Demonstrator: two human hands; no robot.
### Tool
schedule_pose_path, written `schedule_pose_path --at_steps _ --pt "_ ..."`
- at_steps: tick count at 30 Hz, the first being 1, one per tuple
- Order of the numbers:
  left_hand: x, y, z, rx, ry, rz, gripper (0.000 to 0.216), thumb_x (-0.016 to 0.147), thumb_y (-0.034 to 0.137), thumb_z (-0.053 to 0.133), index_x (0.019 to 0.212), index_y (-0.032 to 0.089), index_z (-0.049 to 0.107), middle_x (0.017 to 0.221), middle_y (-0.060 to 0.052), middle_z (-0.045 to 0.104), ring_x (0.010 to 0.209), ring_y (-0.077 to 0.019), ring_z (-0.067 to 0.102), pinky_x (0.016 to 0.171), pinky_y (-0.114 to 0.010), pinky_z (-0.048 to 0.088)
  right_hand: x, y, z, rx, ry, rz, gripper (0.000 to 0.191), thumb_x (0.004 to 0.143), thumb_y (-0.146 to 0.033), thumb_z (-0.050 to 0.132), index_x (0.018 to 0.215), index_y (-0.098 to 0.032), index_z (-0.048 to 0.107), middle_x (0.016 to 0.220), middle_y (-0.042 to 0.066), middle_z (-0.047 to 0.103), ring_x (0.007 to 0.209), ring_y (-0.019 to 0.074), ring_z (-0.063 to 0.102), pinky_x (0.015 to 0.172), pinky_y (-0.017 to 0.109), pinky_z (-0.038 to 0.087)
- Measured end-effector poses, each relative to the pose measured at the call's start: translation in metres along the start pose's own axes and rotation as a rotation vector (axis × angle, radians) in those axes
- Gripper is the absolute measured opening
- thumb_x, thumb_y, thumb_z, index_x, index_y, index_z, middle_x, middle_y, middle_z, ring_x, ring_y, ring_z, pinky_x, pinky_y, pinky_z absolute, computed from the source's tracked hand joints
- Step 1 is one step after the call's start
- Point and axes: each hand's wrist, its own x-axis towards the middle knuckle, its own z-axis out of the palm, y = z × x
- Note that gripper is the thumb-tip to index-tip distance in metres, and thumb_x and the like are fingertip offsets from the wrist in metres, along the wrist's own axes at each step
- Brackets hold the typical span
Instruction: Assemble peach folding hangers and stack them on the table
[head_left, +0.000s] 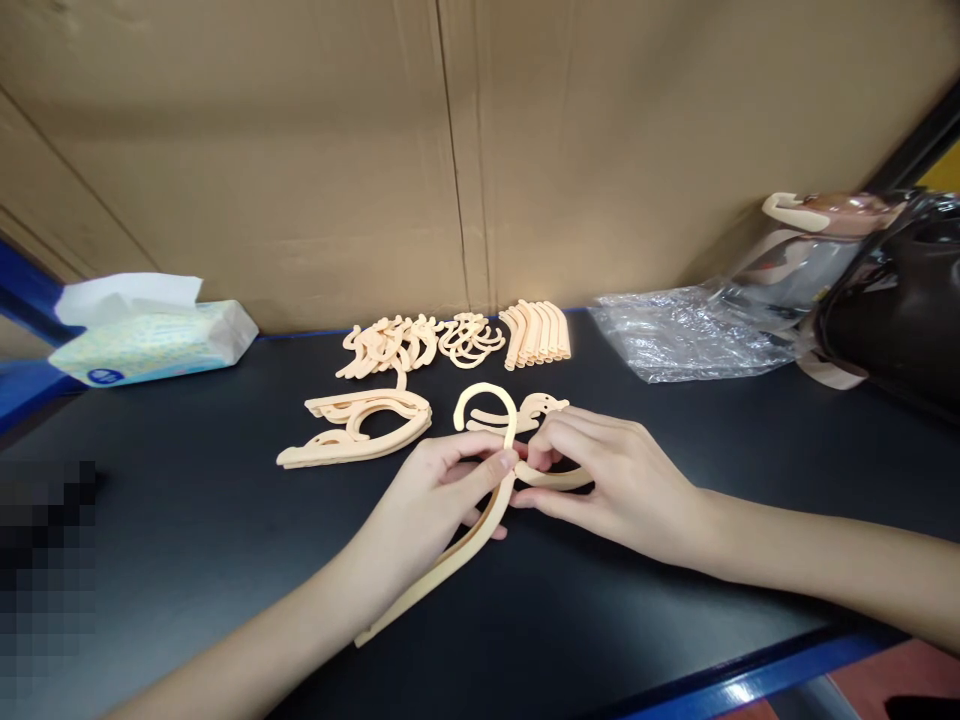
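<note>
The left hand (450, 480) pinches a hooked bar (491, 519), the right hand (630, 478) a curved bar (559, 480); tubes (536, 335) beyond, twelve o'clock.

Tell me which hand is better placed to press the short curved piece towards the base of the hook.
Probably the right hand: it pinches the curved piece, whose inner end lies close to the base of the hook. The left hand is occupied, gripping at that base.

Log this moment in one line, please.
left hand: holding hooked piece | right hand: holding curved piece against it | table: folded hanger pieces, part piles along the back
</note>
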Motion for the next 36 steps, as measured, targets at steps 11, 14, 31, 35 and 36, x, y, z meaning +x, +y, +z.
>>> schedule_pose_path --at_steps 11,14,31,35,36 --pt "-0.001 -0.007 0.002 -0.018 -0.009 0.022 0.022 0.083 0.034 0.056 0.092 0.017 0.067 0.081 -0.003 0.065 0.079 -0.0173 0.063 0.063 -0.026 0.057 0.002 0.000 0.001 0.089 -0.047 0.201 0.015 0.077 -0.026 0.065 0.070 -0.018 0.055 0.068 -0.004 0.054 0.062 0.0083 0.048 0.055 0.020 0.034" --pt "-0.001 -0.006 0.003 0.020 0.014 -0.002 0.021 0.083 0.034 0.055 0.086 0.016 0.066 0.075 -0.002 0.063 0.072 -0.0158 0.062 0.059 -0.024 0.056 0.003 0.000 0.000 0.072 -0.088 0.182 0.012 0.078 -0.019 0.062 0.071 -0.018 0.053 0.068 -0.004 0.052 0.063 0.0085 0.047 0.056 0.020 0.033" --pt "0.003 -0.005 -0.003 0.054 0.010 -0.034 0.021 0.083 0.035 0.049 0.082 0.015 0.055 0.077 -0.001 0.055 0.053 -0.0109 0.057 0.038 -0.019 0.047 -0.001 0.012 0.003 0.107 -0.127 -0.107 0.010 0.088 -0.012 0.047 0.081 -0.018 0.045 0.082 0.001 0.049 0.073 0.0104 0.045 0.063 0.022 0.038" --pt "0.003 -0.006 -0.004 0.069 0.031 -0.024 0.023 0.086 0.039 0.042 0.080 0.018 0.048 0.062 0.005 0.050 0.039 -0.0061 0.045 0.029 -0.014 0.034 0.002 0.011 0.002 0.232 -0.171 -0.082 0.014 0.084 -0.006 0.051 0.086 -0.019 0.045 0.085 0.000 0.050 0.077 0.0099 0.046 0.067 0.021 0.040" --pt "0.003 -0.006 -0.004 0.089 0.046 -0.013 0.025 0.085 0.042 0.043 0.078 0.019 0.046 0.057 0.007 0.047 0.036 -0.0049 0.040 0.028 -0.013 0.030 0.002 0.011 0.002 0.246 -0.179 -0.106 0.015 0.084 -0.005 0.050 0.085 -0.019 0.045 0.085 0.000 0.050 0.078 0.0100 0.046 0.068 0.021 0.040"
